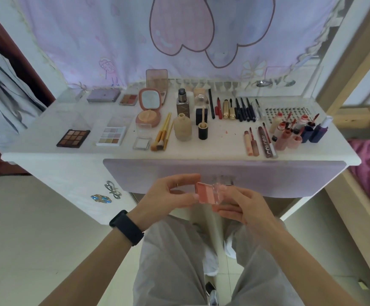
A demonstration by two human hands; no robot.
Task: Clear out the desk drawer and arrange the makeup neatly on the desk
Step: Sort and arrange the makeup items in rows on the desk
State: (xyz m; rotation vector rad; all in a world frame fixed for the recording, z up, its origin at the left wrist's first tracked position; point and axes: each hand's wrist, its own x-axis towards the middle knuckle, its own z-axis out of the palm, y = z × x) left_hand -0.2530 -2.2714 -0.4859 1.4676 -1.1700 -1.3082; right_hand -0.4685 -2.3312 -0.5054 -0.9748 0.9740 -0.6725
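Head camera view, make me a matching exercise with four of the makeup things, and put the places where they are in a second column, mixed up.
Things:
1. brown eyeshadow palette
2. pink blush palette
3. gold-handled brushes
4. dark purple bottle

Places:
A. pinched between the left hand and the right hand, below the front edge of the desk
B. standing near the desk's right end
C. lying open at the desk's left front
D. lying just left of the beige bottle

Pairs: 1-C, 2-A, 3-D, 4-B.
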